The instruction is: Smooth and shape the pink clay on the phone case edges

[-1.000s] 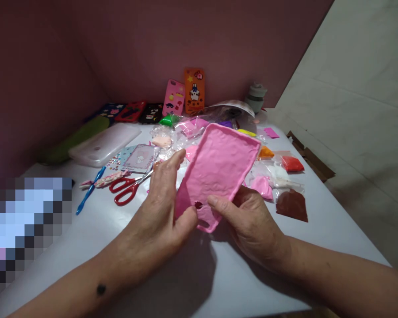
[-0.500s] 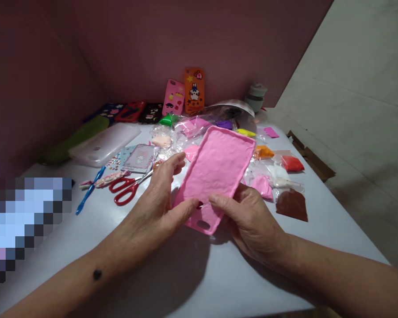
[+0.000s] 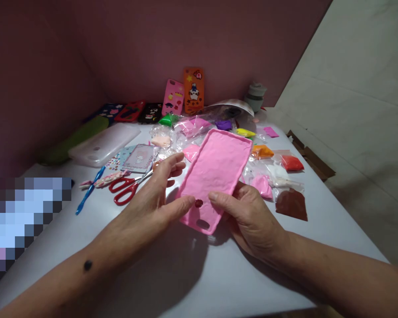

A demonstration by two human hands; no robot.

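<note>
A phone case point(image 3: 217, 168) coated in pink clay, its rim slightly bumpy, is held tilted above the table. An oval opening shows at its near end, with a small dark red spot point(image 3: 198, 203) above it; whether this is a hole or a bit of clay I cannot tell. My right hand point(image 3: 252, 212) grips the lower right edge, thumb on the pink face and fingers behind. At the lower left edge is my left hand point(image 3: 159, 198), its fingers apart and raised, its thumb resting at the case's edge beside the spot.
Red-handled scissors point(image 3: 126, 190), a blue tool point(image 3: 90, 192) and a clear case point(image 3: 102, 143) lie left. Bags of coloured clay, among them brown point(image 3: 292, 204) and red point(image 3: 292, 163), spread behind and right. Decorated cases point(image 3: 194, 90) line the back wall near a grey bottle point(image 3: 255, 96).
My left thumb has drawn back to the left, uncovering the dark red spot. The pink case has shifted slightly, its far end a little lower and further left. My right hand keeps its grip.
</note>
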